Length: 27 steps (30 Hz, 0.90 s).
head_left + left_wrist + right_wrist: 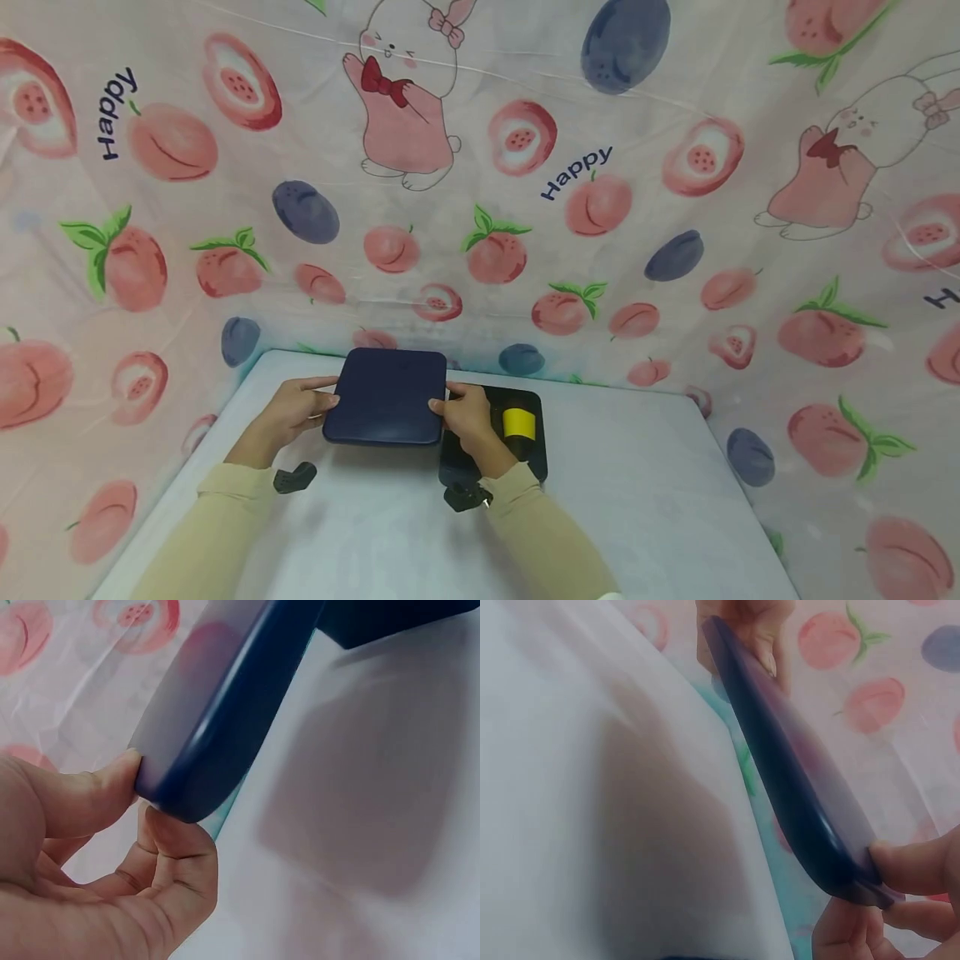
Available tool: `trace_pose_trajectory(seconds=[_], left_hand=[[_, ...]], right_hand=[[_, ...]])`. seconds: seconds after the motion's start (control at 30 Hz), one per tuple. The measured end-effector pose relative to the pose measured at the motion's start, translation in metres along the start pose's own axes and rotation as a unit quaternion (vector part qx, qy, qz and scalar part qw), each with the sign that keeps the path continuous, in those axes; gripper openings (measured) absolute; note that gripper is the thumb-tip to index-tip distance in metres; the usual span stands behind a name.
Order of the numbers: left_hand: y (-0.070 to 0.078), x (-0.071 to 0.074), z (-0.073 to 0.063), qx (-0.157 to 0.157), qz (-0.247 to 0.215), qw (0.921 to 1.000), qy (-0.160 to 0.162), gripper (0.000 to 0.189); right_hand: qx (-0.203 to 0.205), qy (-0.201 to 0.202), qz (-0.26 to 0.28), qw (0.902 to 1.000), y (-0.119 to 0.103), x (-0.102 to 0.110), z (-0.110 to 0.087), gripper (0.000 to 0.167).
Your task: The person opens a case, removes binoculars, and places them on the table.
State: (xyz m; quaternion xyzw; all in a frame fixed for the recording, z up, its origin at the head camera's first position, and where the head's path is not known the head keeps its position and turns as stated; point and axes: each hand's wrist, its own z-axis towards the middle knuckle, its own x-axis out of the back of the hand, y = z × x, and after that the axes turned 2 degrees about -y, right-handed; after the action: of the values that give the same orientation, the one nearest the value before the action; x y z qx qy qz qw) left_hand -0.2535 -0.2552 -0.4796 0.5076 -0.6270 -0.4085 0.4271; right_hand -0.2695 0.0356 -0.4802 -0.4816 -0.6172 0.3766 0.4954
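A dark blue square lid (390, 396) with rounded corners is held up above the table, between both hands. At its left edge, my left hand (288, 408) pinches it between thumb and fingers; the left wrist view shows this grip on the lid's corner (225, 769). My right hand (467, 412) pinches the opposite edge, thumb on top and fingers beneath, as the right wrist view shows. Under and beside my right hand stands an open dark box (542, 442). Inside it is a black object with a yellow band (519, 423), partly hidden by the right wrist.
A white-covered table (622, 517) lies below, with the lid's shadow on it. Behind it and at both sides hangs a curtain (465, 83) printed with peaches and rabbits. Dark wrist-worn devices (296, 478) sit at both wrists.
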Motion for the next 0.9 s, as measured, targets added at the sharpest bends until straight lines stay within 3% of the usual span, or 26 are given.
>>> trace_pose_trajectory(seconds=[0.33, 0.63, 0.9], left_hand=[[-0.008, 0.014, 0.001, 0.005, 0.006, 0.9999, -0.008, 0.064], [-0.009, 0.022, 0.006, 0.017, 0.021, 0.9996, -0.001, 0.064], [-0.026, 0.027, 0.012, 0.023, 0.027, 0.9993, -0.004, 0.064]], right_hand=[[0.002, -0.004, -0.008, 1.0, 0.002, -0.017, -0.001, 0.055], [-0.02, -0.014, -0.017, 0.9996, 0.0, -0.026, -0.004, 0.056], [-0.024, -0.014, -0.029, 0.9992, 0.006, -0.037, -0.007, 0.058]])
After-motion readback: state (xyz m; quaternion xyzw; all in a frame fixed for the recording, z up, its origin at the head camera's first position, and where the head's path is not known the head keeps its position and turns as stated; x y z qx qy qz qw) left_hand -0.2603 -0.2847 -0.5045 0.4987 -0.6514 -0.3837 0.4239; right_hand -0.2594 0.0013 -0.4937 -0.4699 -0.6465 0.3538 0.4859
